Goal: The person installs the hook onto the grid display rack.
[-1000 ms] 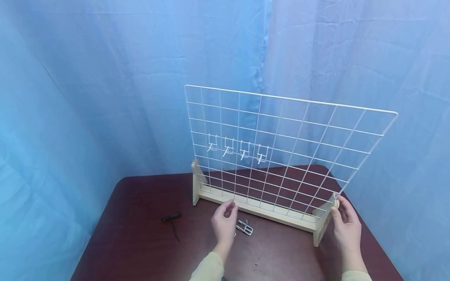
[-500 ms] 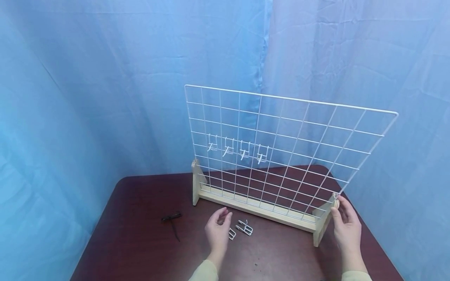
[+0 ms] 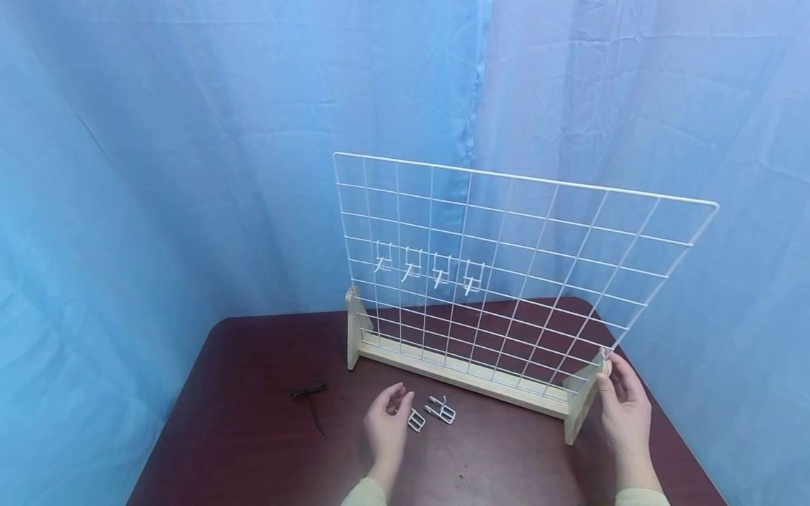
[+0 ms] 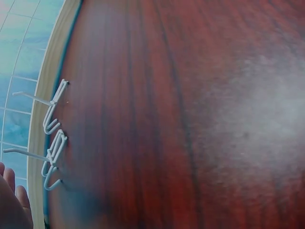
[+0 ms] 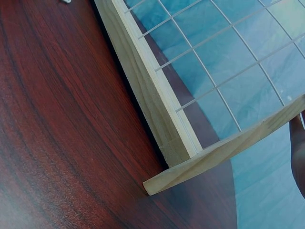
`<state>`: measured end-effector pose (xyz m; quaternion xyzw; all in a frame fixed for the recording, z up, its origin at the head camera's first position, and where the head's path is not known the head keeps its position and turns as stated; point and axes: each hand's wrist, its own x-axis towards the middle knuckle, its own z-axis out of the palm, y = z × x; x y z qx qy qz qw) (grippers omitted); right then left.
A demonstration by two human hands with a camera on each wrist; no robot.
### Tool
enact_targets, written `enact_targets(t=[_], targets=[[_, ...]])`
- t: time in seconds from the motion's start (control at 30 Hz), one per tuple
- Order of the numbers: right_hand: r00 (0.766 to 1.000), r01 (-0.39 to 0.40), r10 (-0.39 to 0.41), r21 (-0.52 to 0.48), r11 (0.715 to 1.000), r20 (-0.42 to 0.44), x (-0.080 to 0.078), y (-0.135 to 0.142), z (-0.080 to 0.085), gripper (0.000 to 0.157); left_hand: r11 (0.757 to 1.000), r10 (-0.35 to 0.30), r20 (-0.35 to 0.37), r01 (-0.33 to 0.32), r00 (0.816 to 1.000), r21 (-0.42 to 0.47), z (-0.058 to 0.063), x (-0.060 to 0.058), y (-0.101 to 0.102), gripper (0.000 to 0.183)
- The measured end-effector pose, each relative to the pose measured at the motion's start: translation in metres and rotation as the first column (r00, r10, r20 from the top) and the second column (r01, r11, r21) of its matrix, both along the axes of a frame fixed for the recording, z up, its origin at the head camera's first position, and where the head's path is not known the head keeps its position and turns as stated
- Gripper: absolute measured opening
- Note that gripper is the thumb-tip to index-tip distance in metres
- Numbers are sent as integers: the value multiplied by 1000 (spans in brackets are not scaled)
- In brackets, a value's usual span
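A white wire grid panel [image 3: 525,253] stands upright in a wooden stand [image 3: 462,376]. Several white wire hooks [image 3: 439,273] hang in a row on its left half. Two more lie on the table in front: one hook [image 3: 441,410] nearer the stand, another hook [image 3: 415,420] beside my left hand [image 3: 386,425]. That hand hovers with thumb and fingers apart, holding nothing; its fingertips [image 4: 8,176] show at the left wrist view's edge, close to the lower hook [image 4: 53,155]. My right hand [image 3: 625,404] grips the top of the stand's right end piece [image 3: 582,404].
A black thin-stemmed object [image 3: 309,391] lies on the dark red table [image 3: 253,436] to the left. Small dark specks [image 3: 461,476] dot the table near the front. Blue curtains [image 3: 221,154] hang behind and on both sides.
My left hand has drawn back from the stand's base to the lower left, its fingers parting, and the nearer hook has come into view. The right hand keeps its grip in place.
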<state>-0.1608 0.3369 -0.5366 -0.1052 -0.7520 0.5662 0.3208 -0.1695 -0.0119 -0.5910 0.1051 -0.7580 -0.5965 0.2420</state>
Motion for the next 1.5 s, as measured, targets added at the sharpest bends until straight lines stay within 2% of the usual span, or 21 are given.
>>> enact_targets(t=[0.23, 0.4, 0.63, 0.83, 0.93, 1.07, 1.3, 1.5], targets=[[1000, -19, 19, -31, 999, -19, 1, -1, 0, 41, 1000, 21, -20, -21, 1000, 14, -10, 7, 2, 26], [1000, -17, 16, -62, 998, -18, 0, -1, 2, 42, 999, 39, 5, -39, 999, 23, -15, 12, 4, 31], [999, -23, 22, -66, 998, -24, 0, -1, 1, 41, 994, 108, 16, -108, 994, -12, -18, 16, 10, 33], [999, -28, 25, -75, 997, -40, 0, -1, 1, 42, 987, 159, -12, -159, 987, 2, -20, 17, 17, 34], [999, -32, 28, -86, 996, -42, 0, -1, 1, 42, 984, 177, -1, -177, 984, 1, -22, 17, 20, 33], [999, -27, 25, -80, 996, -29, 1, -1, 3, 43, 982, 189, 33, -189, 982, 24, -22, 16, 24, 32], [1000, -21, 19, -84, 996, -24, 0, -1, 2, 43, 974, 218, 29, -219, 976, 60, -22, 15, 31, 28], [1000, -8, 9, -41, 999, 22, 0, 0, 1, 43, 974, 209, 53, -213, 977, 80, -17, 15, 34, 27]])
